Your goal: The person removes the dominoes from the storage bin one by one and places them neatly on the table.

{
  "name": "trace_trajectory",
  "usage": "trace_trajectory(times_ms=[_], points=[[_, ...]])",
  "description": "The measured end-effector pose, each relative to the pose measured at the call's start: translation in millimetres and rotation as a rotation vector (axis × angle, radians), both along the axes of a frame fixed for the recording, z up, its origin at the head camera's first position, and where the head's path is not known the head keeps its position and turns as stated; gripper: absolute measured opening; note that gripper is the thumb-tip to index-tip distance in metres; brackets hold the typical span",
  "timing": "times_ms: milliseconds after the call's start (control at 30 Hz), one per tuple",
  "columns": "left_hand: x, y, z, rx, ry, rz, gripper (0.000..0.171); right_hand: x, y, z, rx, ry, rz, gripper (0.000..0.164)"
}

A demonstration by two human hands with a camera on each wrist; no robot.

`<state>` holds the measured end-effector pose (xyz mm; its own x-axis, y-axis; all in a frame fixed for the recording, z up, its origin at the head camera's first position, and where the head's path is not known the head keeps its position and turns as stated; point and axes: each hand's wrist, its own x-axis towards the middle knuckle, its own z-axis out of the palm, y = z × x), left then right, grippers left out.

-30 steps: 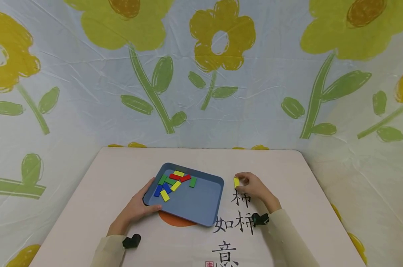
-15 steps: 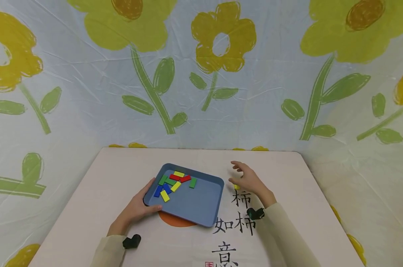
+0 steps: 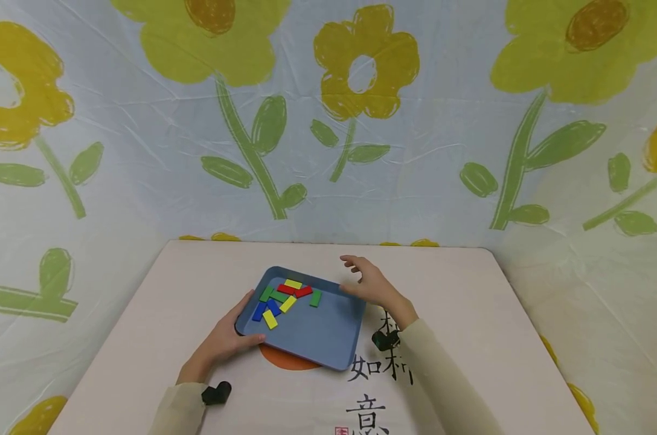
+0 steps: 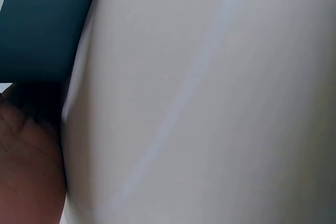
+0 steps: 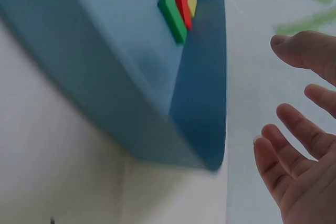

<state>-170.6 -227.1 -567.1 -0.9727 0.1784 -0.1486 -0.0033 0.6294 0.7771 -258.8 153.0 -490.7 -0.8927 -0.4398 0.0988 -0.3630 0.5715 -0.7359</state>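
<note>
A blue tray [image 3: 317, 332] lies at a slant on the table. My left hand [image 3: 222, 338] grips its left corner, thumb over the near rim and fingers along the left side. Several small blocks are gathered in the tray's left part: yellow block [image 3: 270, 319], blue block [image 3: 259, 311], red block [image 3: 304, 292], green block [image 3: 315, 298] among them. Over the tray's far right corner is my right hand [image 3: 373, 285], fingers apart and holding nothing. In the right wrist view, the spread right hand [image 5: 307, 145] is beside the tray wall [image 5: 202, 93]. A yellow block on the table is mostly hidden behind my right wrist.
The pale table mat [image 3: 470, 302] bears black brush characters [image 3: 366, 411] and an orange printed shape [image 3: 287, 359] by the tray's near edge. A flower-printed cloth [image 3: 415, 199] hangs behind and at both sides.
My right hand let go of the yellow block on the table to the right of the tray, opened, and moved left over the tray's far right corner. The left hand keeps its hold.
</note>
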Motion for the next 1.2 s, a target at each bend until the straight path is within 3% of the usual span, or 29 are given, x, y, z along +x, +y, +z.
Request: trace_trajectory(times_ms=[267,567,833,1200], points=[[0.7,0,1.5,0.002,0.032,-0.008,0.11,1.5,-35,-4.0,0.028,-0.003,0.107,0.068],[1.6,0,5.0,-0.001,0.033,-0.002,0.111,6.1,-59,-19.5,0.115,-0.128,0.205,0.068],[1.4,-1,5.1,0.013,0.045,-0.009,0.11,11.7,-72,-17.8,0.193,-0.185,0.229,0.062],[2.4,0,6.2,0.004,0.035,0.0,0.11,18.7,-90,-17.8,0.24,-0.172,0.3,0.058]])
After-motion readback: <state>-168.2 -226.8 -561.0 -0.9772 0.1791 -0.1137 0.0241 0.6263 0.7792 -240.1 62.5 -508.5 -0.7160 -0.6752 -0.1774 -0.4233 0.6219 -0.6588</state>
